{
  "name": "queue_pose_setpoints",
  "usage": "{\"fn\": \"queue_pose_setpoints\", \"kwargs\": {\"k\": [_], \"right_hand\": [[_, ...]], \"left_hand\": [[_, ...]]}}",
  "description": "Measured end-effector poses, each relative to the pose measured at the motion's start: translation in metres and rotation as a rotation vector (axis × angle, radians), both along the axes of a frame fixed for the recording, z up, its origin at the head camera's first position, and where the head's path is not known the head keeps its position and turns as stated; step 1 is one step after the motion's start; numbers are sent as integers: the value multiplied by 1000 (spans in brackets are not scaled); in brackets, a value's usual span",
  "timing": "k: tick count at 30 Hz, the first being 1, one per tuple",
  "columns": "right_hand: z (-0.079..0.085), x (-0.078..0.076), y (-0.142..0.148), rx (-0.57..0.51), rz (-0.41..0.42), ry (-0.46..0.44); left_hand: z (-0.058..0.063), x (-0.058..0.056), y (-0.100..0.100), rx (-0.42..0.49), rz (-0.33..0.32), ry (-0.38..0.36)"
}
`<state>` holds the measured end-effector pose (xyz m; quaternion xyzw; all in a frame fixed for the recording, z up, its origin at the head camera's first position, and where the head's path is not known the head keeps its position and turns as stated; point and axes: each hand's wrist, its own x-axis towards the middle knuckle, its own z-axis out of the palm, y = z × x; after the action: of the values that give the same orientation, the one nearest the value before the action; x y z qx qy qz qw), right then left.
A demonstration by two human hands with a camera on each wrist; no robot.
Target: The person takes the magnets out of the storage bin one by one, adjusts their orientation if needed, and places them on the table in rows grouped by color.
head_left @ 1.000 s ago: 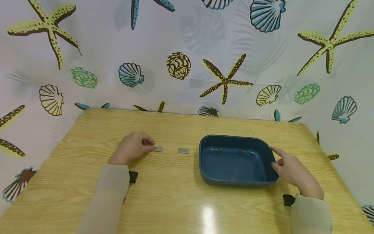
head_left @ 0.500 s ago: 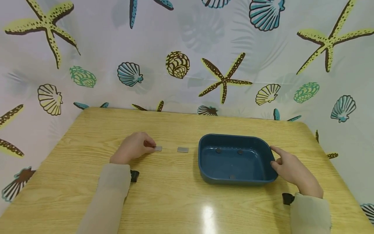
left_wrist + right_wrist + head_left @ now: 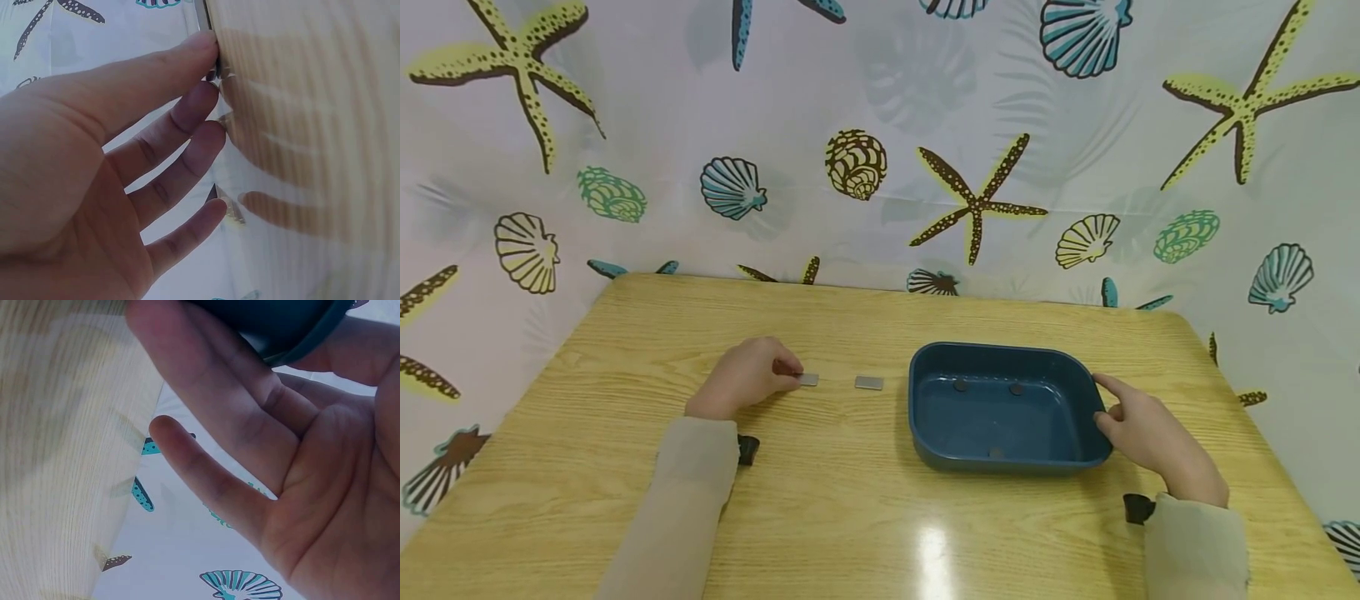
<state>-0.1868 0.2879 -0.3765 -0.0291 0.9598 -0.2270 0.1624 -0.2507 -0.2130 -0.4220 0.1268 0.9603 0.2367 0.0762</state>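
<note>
In the head view my left hand (image 3: 747, 377) pinches the near end of a small flat grey rectangular plate (image 3: 809, 379) between thumb and fingertips, low at the tabletop. The left wrist view shows the thumb and forefinger on the plate's dark edge (image 3: 204, 14), while the other fingers rest lightly bent by the wood. A second grey plate (image 3: 869, 383) lies flat to the right, apart from the first. My right hand (image 3: 1153, 437) holds the right rim of a dark blue rounded basin (image 3: 917, 408), thumb on the rim and fingers outside.
Three small dark round spots, one of them a dark disc (image 3: 1016, 389), show on the basin's floor. Everything stands on a wood-grain table (image 3: 820, 517), whose back edge meets a curtain (image 3: 805, 100) printed with shells and starfish. Dark straps sit at both wrists.
My left hand has shifted slightly to the right, and its fingertips now cover more of the first plate. The right hand and the basin have stayed put.
</note>
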Motion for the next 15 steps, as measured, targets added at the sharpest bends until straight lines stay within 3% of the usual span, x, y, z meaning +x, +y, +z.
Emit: {"fn": "queue_pose_setpoints", "kwargs": {"k": [9,15], "right_hand": [[0,-1,1,5,0,1],[-1,-2,1,5,0,1]], "left_hand": [[2,1,3,-24,3,12],[7,4,7,-52,5,75]]}}
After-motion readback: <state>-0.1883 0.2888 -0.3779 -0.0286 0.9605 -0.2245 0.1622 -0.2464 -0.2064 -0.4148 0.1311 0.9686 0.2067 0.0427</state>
